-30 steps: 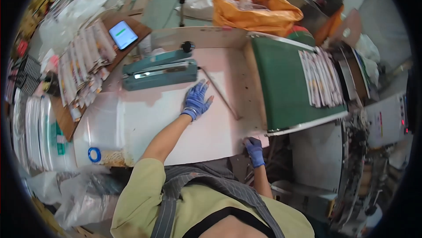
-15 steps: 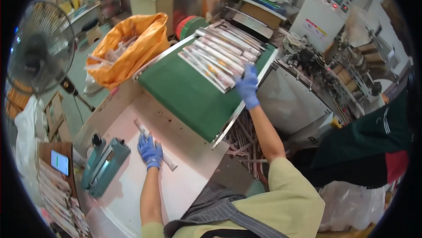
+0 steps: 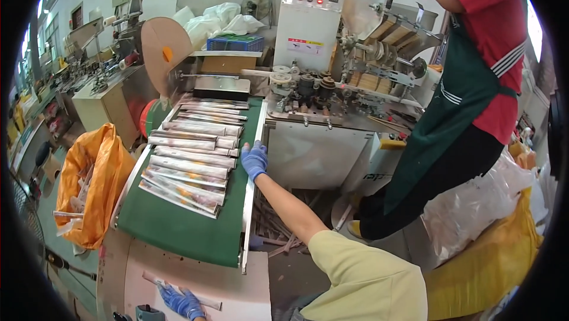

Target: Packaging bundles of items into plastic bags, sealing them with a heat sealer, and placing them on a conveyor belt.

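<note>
My left hand (image 3: 181,302), in a blue glove, lies with its fingers stretched out over a long, thin wrapped packet (image 3: 211,304) on the pale work surface (image 3: 252,282). At the right edge of the green conveyor belt (image 3: 178,237), my right hand (image 3: 255,160), also blue-gloved, has its fingers extended next to the ends of the packets and holds nothing that I can see. Several similar long printed packets (image 3: 188,171) lie side by side across the belt, some overlapping at the near end.
An orange sack (image 3: 95,187) stands left of the belt. Behind it are a control cabinet (image 3: 305,24) and machine rollers (image 3: 385,42). A co-worker in a green apron (image 3: 438,137) stands at right, holding wooden pieces. A teal device (image 3: 149,313) shows at the bottom edge.
The view has swung up and right, bringing the co-worker's body into sight. My right hand is still beside the belt's right edge; my left remains on the single packet.
</note>
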{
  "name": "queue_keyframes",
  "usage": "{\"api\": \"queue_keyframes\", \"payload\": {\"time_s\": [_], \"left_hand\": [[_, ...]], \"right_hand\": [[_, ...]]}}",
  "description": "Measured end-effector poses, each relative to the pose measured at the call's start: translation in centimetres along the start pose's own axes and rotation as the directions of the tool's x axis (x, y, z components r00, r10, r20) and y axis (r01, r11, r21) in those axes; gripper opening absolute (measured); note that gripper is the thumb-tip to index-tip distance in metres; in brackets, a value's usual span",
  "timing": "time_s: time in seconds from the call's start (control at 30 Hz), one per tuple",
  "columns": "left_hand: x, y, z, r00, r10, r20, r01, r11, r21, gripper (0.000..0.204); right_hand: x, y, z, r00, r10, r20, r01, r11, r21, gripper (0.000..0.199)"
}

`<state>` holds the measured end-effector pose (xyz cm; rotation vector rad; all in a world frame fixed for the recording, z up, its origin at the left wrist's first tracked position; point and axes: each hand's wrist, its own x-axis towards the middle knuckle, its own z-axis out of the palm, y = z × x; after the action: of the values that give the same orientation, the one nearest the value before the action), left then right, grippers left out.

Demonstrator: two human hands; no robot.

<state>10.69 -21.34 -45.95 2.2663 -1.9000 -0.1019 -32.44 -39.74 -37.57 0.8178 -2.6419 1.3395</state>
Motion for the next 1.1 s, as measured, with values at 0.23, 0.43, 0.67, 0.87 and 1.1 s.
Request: {"api": "queue_keyframes", "payload": {"time_s": [0.23,0.43,0.67,0.87,1.1], "left_hand": [[-0.3,0.4,-1.9,0.984,-0.112,0.142,0.082,0.976,0.201,0.062],[0.0,0.8,-1.6,0.986,-0.091,0.143,0.057,0.974,0.221,0.063],[0.4,0.8,-0.8,0.992,-0.068,0.108,0.033,0.955,0.294,0.061],[1.1,4.1,-3.7,0.987,-0.071,0.145,0.036,0.972,0.232,0.060],[2.4,5.6,-1.7,1.000,-0.004,0.018,0.000,0.969,0.246,0.056]], "right_hand": [[-0.7,-1.3,0.7,0.999,-0.038,0.025,0.037,0.999,0.010,0.053],[-0.2,-0.8,0.5,0.999,-0.016,0.033,0.017,0.999,-0.028,0.054],[0.8,-0.6,1.0,0.999,-0.045,0.020,0.046,0.998,-0.032,0.054],[3.0,-1.1,-0.2,0.990,0.034,0.134,-0.033,0.999,-0.010,0.056],[6.1,-0.9,0.3,0.991,0.038,0.132,-0.033,0.999,-0.040,0.056]]}}
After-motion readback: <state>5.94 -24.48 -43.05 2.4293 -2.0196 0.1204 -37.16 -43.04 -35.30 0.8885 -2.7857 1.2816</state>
